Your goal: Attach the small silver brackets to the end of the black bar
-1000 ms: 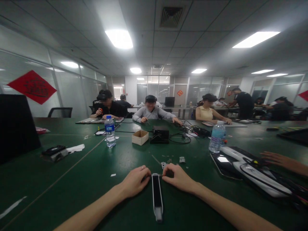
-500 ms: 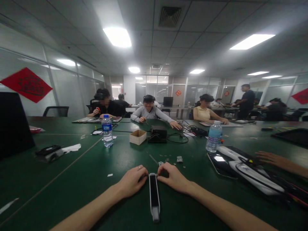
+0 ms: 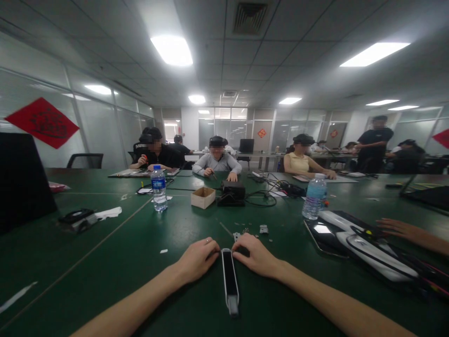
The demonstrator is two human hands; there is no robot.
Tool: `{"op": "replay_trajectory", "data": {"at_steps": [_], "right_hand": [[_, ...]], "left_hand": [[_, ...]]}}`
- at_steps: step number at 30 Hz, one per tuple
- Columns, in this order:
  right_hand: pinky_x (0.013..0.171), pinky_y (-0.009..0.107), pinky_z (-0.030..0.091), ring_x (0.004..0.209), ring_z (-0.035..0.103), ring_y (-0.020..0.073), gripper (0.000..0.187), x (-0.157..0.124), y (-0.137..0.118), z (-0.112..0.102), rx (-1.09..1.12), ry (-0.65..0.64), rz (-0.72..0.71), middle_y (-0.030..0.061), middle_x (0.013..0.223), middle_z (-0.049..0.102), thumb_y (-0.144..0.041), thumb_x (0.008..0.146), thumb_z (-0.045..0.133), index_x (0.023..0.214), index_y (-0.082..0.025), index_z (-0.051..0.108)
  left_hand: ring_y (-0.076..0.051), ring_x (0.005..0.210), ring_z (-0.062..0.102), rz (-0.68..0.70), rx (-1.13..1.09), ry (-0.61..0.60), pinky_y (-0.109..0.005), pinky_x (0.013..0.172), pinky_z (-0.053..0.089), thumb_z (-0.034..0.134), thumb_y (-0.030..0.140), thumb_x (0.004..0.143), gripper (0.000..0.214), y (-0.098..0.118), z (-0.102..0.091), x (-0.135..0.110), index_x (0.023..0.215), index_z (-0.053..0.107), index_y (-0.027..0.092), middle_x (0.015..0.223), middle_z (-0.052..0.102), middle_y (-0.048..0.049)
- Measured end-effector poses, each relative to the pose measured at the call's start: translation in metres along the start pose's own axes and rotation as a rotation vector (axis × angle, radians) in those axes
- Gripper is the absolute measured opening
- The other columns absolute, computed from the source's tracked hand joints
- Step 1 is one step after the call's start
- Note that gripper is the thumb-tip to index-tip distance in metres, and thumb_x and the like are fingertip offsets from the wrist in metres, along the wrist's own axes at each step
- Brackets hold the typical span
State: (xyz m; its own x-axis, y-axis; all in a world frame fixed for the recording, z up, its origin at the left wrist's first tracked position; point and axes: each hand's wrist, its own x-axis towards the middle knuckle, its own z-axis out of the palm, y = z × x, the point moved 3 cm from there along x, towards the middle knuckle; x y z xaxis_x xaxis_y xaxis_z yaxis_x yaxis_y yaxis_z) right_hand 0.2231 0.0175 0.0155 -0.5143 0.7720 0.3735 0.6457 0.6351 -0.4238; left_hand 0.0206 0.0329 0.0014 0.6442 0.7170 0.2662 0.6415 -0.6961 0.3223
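Note:
A long, narrow device [image 3: 230, 274] with a black face, a pale frame and a grey block at its near end lies on the green table in front of me. My left hand [image 3: 198, 258] is closed, its thumb and fingers pinched at the far left corner of the device. At the far right corner, my right hand [image 3: 258, 256] pinches in the same way. Exactly what the fingertips grip is too small to make out. Just beyond my right hand are a small metal plate [image 3: 236, 237], a bracket [image 3: 264, 229] and several tiny bits.
Water bottles stand at left [image 3: 159, 189] and right [image 3: 315, 196]. Between them are an open box [image 3: 203, 198] and a black device [image 3: 232, 193] with cables. At right, a co-worker's hand [image 3: 403, 230] is near a white-and-black device [image 3: 368, 245]. People sit across the table.
The view has shifted slightly. Both my hands stay at the far end of the device. The person opposite has drawn an outstretched arm back in beside the black device.

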Motion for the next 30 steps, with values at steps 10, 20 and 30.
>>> {"op": "replay_trajectory", "data": {"at_steps": [10, 20, 30], "right_hand": [[0.091, 0.037, 0.044, 0.101, 0.055, 0.0206, 0.017, -0.004, 0.006, -0.003, -0.066, -0.044, -0.101, 0.0068, 0.106, 0.064, -0.028, 0.093, 0.054, 0.099, -0.02, 0.068], [0.09, 0.037, 0.042, 0.102, 0.053, 0.0221, 0.02, 0.0, 0.049, -0.029, -0.292, 0.205, 0.069, 0.0097, 0.107, 0.061, -0.023, 0.095, 0.046, 0.102, -0.016, 0.063], [0.092, 0.042, 0.04, 0.111, 0.048, 0.0268, 0.031, 0.004, 0.089, -0.019, -0.378, 0.109, 0.248, 0.0118, 0.12, 0.054, -0.029, 0.091, 0.052, 0.118, -0.023, 0.065]], "left_hand": [[-0.017, 0.084, 0.059, -0.037, 0.056, 0.009, -0.028, 0.076, 0.046, 0.047, 0.02, 0.092, 0.012, 0.011, -0.002, 0.003, 0.096, 0.059, 0.02, 0.094, 0.061, -0.0029], [-0.018, 0.084, 0.059, -0.058, 0.057, 0.011, -0.028, 0.074, 0.047, 0.046, 0.023, 0.092, 0.014, 0.015, -0.007, 0.0, 0.099, 0.058, 0.02, 0.096, 0.062, -0.0039], [-0.018, 0.082, 0.06, -0.072, 0.054, 0.031, -0.029, 0.073, 0.046, 0.046, 0.026, 0.094, 0.014, 0.01, -0.006, -0.002, 0.1, 0.057, 0.021, 0.094, 0.062, -0.0031]]}}
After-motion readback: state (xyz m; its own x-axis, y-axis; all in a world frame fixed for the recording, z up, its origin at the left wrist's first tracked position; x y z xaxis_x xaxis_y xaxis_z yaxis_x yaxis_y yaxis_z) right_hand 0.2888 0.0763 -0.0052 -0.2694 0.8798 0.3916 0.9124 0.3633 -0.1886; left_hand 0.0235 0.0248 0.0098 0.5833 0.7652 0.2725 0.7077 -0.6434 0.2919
